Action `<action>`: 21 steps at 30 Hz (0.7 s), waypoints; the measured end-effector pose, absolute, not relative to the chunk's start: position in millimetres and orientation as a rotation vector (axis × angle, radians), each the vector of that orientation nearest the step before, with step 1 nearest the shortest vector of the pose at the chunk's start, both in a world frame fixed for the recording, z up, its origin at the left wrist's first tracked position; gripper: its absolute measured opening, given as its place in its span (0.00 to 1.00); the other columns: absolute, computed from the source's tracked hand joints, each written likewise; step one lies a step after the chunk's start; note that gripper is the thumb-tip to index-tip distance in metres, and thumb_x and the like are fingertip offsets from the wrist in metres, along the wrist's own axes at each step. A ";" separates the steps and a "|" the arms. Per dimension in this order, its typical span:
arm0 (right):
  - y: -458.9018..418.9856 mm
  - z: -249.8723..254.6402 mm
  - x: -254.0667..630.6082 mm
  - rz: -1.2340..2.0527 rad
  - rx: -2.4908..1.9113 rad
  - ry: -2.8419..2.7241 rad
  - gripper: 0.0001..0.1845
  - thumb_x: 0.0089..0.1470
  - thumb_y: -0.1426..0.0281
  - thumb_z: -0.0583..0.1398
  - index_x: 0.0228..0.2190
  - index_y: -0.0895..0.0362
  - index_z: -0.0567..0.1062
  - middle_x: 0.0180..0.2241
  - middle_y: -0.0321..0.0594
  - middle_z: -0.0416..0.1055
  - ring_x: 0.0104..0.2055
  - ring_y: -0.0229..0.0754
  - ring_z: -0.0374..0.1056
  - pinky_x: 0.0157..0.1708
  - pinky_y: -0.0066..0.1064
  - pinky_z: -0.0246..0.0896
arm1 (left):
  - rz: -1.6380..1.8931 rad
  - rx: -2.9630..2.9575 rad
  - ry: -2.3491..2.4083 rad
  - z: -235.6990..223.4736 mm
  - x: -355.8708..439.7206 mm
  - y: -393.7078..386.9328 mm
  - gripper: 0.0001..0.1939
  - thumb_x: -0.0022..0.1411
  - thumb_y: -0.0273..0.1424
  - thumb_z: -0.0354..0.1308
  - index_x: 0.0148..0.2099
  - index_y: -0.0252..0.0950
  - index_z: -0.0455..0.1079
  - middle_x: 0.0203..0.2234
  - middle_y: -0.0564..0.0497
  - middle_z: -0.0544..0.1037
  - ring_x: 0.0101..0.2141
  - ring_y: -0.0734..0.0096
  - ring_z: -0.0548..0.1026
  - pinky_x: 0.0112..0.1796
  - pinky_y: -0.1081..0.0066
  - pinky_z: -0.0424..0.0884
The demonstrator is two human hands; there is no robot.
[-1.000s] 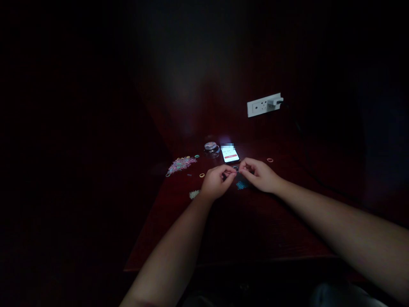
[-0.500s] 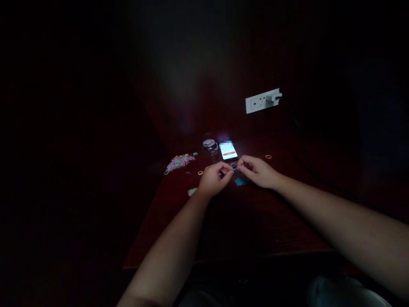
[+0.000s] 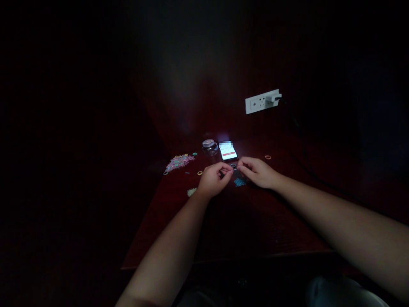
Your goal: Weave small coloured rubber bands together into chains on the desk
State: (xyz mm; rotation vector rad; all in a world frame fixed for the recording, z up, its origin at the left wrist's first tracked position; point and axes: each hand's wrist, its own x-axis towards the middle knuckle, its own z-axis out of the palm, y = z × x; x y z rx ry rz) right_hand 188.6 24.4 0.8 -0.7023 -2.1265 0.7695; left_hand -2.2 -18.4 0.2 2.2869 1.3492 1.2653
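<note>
The scene is very dark. My left hand [image 3: 213, 179] and my right hand [image 3: 255, 171] meet over a dark red table [image 3: 243, 230], fingers pinched together. Between the fingertips is something small and dark, perhaps a little ring [image 3: 233, 166]; I cannot make it out. A lit phone [image 3: 228, 152] lies just beyond the hands. A small blue heap [image 3: 239, 182] lies on the table under the right hand.
A pile of small pastel rings [image 3: 179, 162] lies at the left, with loose rings [image 3: 200, 172] and one orange ring [image 3: 267, 157] scattered. A small round tin [image 3: 209, 145] sits beside the phone. A white wall socket [image 3: 259, 102] holds a plug. A pale heap [image 3: 191, 192] lies near my left wrist.
The hands have stayed pinched together; the view has shifted slightly, so everything sits a little higher and further left than a second ago.
</note>
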 end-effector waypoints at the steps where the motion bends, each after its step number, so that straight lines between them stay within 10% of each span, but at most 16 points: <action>1: 24.3 1.2 188.7 0.759 -0.714 -2.137 0.13 0.59 0.63 0.52 0.25 0.57 0.66 0.21 0.34 0.64 0.23 0.35 0.59 0.25 0.27 0.52 | 1.265 2.290 1.343 0.5 -2.1 -18.5 0.06 0.60 0.31 0.57 0.38 0.35 0.74 0.32 0.50 0.79 0.30 0.74 0.74 0.31 0.74 0.68; 21: 25.2 0.2 189.5 0.716 -0.774 -2.186 0.19 0.60 0.62 0.51 0.22 0.58 0.68 0.18 0.35 0.66 0.21 0.34 0.60 0.24 0.26 0.52 | 1.277 2.285 1.330 0.5 -0.5 -19.1 0.05 0.58 0.30 0.59 0.36 0.35 0.74 0.29 0.51 0.79 0.29 0.75 0.74 0.31 0.75 0.68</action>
